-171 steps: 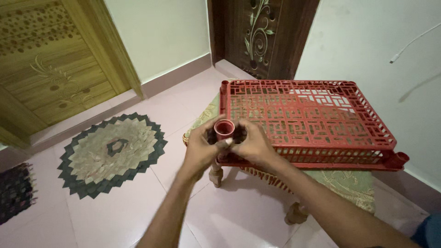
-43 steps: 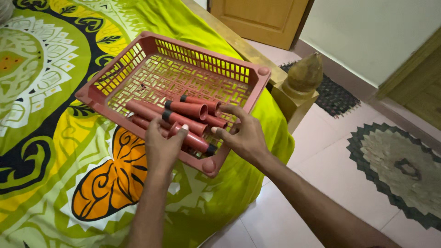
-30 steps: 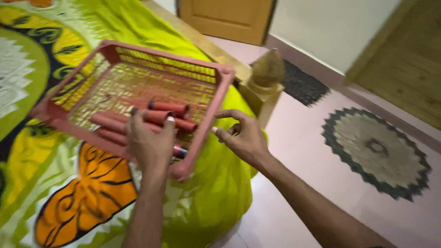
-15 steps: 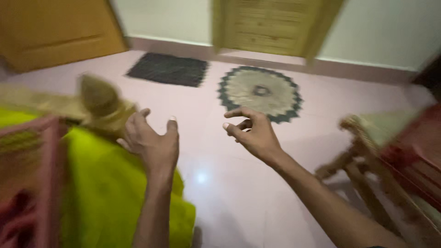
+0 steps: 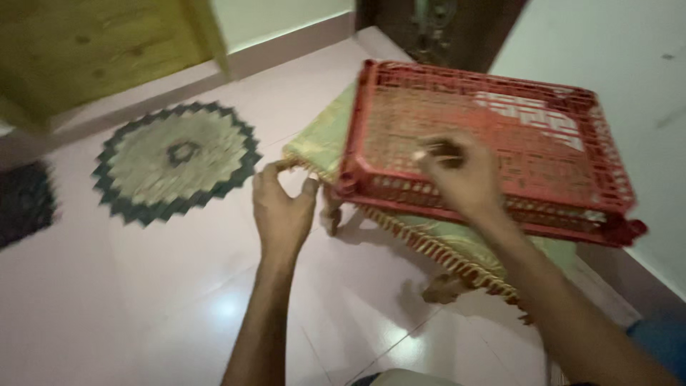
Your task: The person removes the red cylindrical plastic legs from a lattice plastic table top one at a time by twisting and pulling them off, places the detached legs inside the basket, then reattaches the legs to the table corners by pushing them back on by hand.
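The right hand (image 5: pixel 457 175) is reaching over the near wall of the red lattice plastic crate (image 5: pixel 500 143), fingers pinched on something small and dark that blur is hiding. The left hand (image 5: pixel 282 207) is hovering open and empty just beside the crate's near corner, over the fringed green cloth-covered stool (image 5: pixel 321 139). Steadying that corner should be making the reach surer. Half a second ago, both hands were hanging empty over pink floor.

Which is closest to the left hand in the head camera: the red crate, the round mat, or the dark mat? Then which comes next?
From the left hand:
1. Red crate, just to its right.
2. Round mat, on the floor to its left.
3. Dark mat, at the far left edge.
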Motion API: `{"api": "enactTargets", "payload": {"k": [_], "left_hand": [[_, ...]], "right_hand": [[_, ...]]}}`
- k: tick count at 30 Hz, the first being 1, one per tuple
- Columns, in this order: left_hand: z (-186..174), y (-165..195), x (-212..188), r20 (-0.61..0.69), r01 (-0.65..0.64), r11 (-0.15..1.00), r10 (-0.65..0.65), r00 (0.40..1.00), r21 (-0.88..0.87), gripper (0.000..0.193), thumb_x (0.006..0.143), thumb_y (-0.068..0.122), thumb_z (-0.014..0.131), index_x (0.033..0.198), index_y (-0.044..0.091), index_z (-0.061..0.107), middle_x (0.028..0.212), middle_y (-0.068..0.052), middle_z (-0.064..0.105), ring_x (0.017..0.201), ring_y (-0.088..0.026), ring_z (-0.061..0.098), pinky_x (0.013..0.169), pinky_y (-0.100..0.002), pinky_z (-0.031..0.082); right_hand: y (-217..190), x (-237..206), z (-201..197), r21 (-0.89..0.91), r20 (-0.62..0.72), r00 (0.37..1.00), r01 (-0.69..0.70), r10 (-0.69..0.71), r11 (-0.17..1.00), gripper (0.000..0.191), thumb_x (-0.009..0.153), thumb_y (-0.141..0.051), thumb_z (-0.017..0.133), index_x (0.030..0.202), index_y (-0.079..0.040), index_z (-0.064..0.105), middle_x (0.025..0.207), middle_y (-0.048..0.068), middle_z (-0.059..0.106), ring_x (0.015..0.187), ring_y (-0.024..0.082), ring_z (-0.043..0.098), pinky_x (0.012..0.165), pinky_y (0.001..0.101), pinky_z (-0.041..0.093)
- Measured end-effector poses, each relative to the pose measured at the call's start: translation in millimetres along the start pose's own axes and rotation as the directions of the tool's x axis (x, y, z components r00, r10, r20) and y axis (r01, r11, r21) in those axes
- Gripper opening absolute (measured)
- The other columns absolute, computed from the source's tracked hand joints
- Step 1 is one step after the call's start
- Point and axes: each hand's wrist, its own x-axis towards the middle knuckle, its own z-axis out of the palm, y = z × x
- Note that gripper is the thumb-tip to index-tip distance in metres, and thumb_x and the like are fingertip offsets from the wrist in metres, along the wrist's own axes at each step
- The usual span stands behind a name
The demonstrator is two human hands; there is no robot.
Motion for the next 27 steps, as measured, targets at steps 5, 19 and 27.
{"api": "enactTargets", "payload": {"k": [5, 19, 27], "left_hand": [[52, 28, 1, 0.220, 0.015, 0.998, -0.002, 0.975, -0.057, 0.048, 0.084, 0.032, 0.076, 0.120, 0.003, 0.064, 0.117, -0.021, 0.064, 0.107, -0.038, 0.065, 0.093, -0.046, 0.051], [108, 65, 49, 0.418, 0.019, 0.997, -0.049, 0.907, 0.075, 0.064, 0.085, 0.042, 0.076, 0.132, 0.001, 0.063, 0.121, -0.022, 0.071, 0.113, -0.037, 0.068, 0.098, -0.045, 0.051], [131, 61, 56, 0.405, -0.007, 0.975, -0.086, 0.910, 0.222, 0.052, 0.080, 0.040, 0.081, 0.111, 0.000, 0.072, 0.102, -0.024, 0.074, 0.098, -0.042, 0.072, 0.088, -0.050, 0.055]], "right_hand": [[108, -22, -124, -0.243, -0.480, 0.847, -0.379, 0.229, 0.893, 0.028, 0.093, -0.026, 0.075, 0.114, -0.007, 0.076, 0.103, 0.015, 0.076, 0.093, 0.023, 0.072, 0.085, 0.0354, 0.055], [217, -22, -174, -0.504, -0.382, 0.772, -0.635, 0.508, 0.585, 0.100, 0.084, -0.076, 0.069, 0.141, 0.004, 0.048, 0.124, 0.029, 0.062, 0.113, 0.048, 0.062, 0.094, 0.0565, 0.049], [186, -18, -173, -0.396, -0.413, 0.634, -0.772, 0.654, 0.498, 0.088, 0.076, -0.068, 0.074, 0.134, -0.004, 0.059, 0.121, 0.021, 0.070, 0.114, 0.040, 0.067, 0.099, 0.0511, 0.051]]}}
